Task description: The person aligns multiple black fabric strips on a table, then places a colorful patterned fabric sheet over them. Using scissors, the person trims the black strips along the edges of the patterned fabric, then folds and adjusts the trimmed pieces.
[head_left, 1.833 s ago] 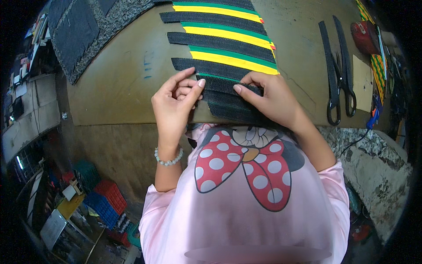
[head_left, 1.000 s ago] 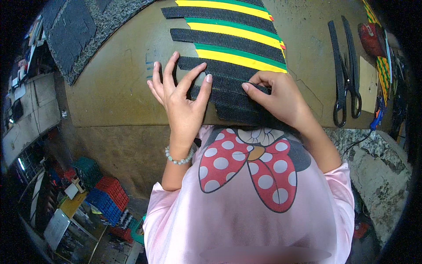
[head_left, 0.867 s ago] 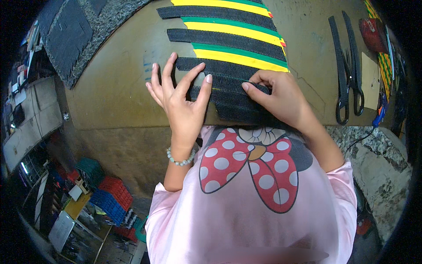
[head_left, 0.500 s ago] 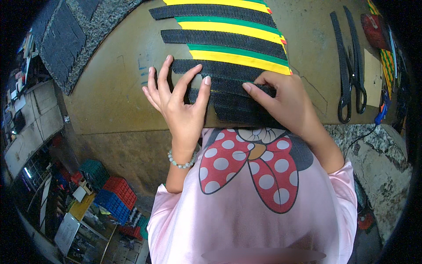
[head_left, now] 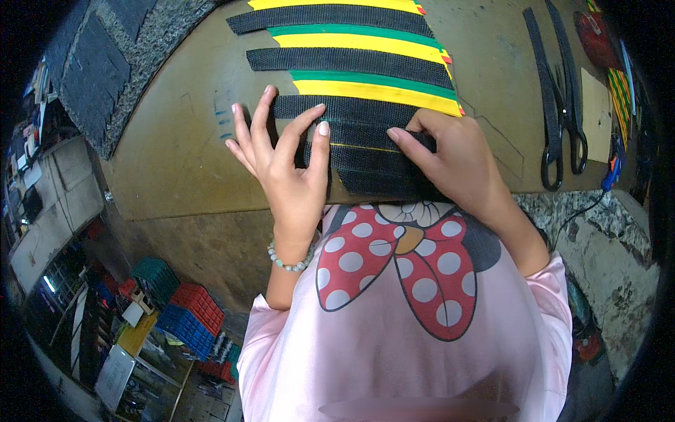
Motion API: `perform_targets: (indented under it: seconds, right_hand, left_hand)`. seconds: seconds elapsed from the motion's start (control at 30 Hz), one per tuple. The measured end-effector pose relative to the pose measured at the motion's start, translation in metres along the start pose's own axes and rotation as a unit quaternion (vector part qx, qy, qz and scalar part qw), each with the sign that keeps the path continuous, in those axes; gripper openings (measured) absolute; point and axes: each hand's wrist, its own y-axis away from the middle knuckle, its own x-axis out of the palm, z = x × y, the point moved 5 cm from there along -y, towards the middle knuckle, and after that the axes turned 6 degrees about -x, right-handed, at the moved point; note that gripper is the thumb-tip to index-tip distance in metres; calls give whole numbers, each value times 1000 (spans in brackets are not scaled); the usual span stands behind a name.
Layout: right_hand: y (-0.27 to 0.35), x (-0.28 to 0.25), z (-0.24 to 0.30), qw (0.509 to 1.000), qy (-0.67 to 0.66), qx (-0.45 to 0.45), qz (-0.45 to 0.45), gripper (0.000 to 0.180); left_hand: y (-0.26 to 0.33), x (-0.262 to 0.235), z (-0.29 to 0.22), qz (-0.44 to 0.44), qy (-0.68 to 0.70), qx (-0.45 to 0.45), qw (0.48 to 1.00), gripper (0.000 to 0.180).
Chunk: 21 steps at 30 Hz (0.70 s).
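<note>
- The left hand (head_left: 285, 172), curled inward about two seconds ago, now has its fingers fanned wide; it grips nothing that shows, its thumb and forefinger tips at the strips' left ends, touching or just above, I cannot tell which
- The right hand (head_left: 453, 158) is nearly closed, thumb against bent fingers, seemingly pinching the black strips (head_left: 373, 158) as it did then
- Those strips lie side by side at the middle of the counter (head_left: 176, 162), by its near edge; a thin yellow line (head_left: 365, 147) has come into sight between two of them, so the layers there now seem to sit flatter
- Beyond the counter's near edge, at left, stand a red crate (head_left: 199, 307), a blue crate (head_left: 185, 329) and a green crate (head_left: 155, 278); their contents are too small to tell
</note>
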Motion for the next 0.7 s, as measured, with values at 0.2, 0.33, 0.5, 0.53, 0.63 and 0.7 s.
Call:
perform_targets:
  seconds: [0.2,0.33,0.5,0.53,0.63,0.7]
  right_hand:
    - [0,1,-1,999,-1,-42,-20,30]
    - [0,2,-3,999,-3,-46,-21,30]
    - [-1,2,0,998,-3,-49,-30,29]
    - [-1,1,0,999,1,-41,-27,29]
    - [-1,1,1,999,15,-32,-3,28]
    - [-2,1,2,999,29,-32,1,29]
  left_hand:
    - [0,0,0,3,0,1,1000,20]
    - [0,1,1,8,-2,-3,1000,20]
    - [-1,1,1,8,16,0,1000,20]
    - [-1,1,1,14,20,0,1000,20]
    - [-2,-2,-8,-16,-12,22,1000,36]
    - [-1,0,-21,-47,-38,67,996,48]
